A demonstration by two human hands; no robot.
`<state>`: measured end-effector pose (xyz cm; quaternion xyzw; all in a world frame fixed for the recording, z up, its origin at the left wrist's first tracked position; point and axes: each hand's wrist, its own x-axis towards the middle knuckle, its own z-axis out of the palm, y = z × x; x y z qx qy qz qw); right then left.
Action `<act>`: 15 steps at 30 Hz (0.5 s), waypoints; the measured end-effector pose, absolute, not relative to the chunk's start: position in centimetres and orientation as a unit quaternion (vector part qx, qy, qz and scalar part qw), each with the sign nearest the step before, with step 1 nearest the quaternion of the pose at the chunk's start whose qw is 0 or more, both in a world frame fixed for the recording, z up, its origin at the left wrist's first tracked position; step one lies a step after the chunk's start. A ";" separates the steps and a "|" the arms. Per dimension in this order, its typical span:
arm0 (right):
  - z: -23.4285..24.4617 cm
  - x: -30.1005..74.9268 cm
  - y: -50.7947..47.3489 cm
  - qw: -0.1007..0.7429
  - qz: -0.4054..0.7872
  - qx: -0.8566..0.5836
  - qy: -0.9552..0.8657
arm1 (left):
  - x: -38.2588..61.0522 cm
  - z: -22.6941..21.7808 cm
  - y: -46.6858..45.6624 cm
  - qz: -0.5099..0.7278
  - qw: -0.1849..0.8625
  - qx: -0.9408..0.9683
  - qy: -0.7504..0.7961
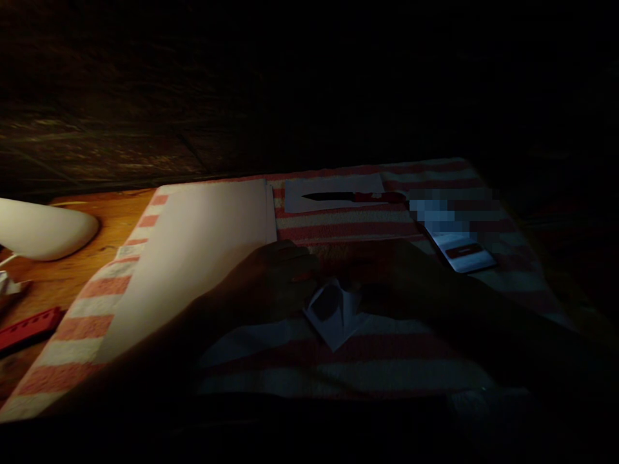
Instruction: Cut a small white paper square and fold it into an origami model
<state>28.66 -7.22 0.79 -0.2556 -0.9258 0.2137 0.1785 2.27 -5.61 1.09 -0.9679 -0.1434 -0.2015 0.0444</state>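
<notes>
The scene is very dark. Both my hands meet over a small folded piece of white paper (334, 314) on a red-and-white striped cloth (82, 316). My left hand (271, 274) comes in from the lower left, its fingers curled onto the paper's upper left edge. My right hand (401, 274) comes in from the right and grips the paper's upper right part. The fingers are mostly lost in shadow.
A large white sheet (203, 251) lies on the cloth to the left. Behind, a knife (348, 196) with a red handle rests on a smaller white sheet. A white card or booklet (459, 251) lies at right. A white lamp-like object (43, 229) and a red ruler (29, 327) sit on the wooden table at left.
</notes>
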 end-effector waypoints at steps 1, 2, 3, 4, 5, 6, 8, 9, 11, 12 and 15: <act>1.0 28.6 -7.3 0.182 0.221 -0.275 -0.918 | 2.3 1.0 -5.6 -0.216 0.039 -0.963 -0.156; 1.2 28.5 -7.4 0.190 0.232 -0.302 -0.905 | 2.3 0.9 -5.6 -0.236 0.028 -0.955 -0.178; 1.4 28.4 -7.5 0.203 0.247 -0.336 -0.886 | 2.3 0.8 -5.6 -0.260 0.011 -0.943 -0.206; 1.5 28.4 -7.5 0.220 0.271 -0.372 -0.860 | 2.4 0.8 -5.6 -0.285 -0.008 -0.928 -0.239; 1.7 28.3 -7.6 0.239 0.306 -0.403 -0.829 | 2.5 0.8 -5.7 -0.312 -0.030 -0.909 -0.273; 1.8 28.2 -7.6 0.257 0.349 -0.423 -0.796 | 2.6 0.8 -5.7 -0.337 -0.053 -0.888 -0.308; 1.9 28.1 -7.6 0.293 0.451 -0.430 -0.725 | 2.9 1.0 -5.8 -0.379 -0.100 -0.844 -0.366; 2.0 28.1 -7.6 0.303 0.500 -0.425 -0.691 | 3.0 1.0 -5.9 -0.398 -0.130 -0.819 -0.393; 2.2 28.0 -7.6 0.308 0.568 -0.417 -0.639 | 3.3 1.0 -5.9 -0.429 -0.209 -0.758 -0.445; 2.3 28.0 -7.6 0.308 0.585 -0.417 -0.624 | 3.4 1.0 -5.9 -0.443 -0.250 -0.725 -0.465; 2.6 27.9 -7.6 0.297 0.597 -0.434 -0.606 | 3.5 0.4 -5.7 -0.471 -0.353 -0.641 -0.492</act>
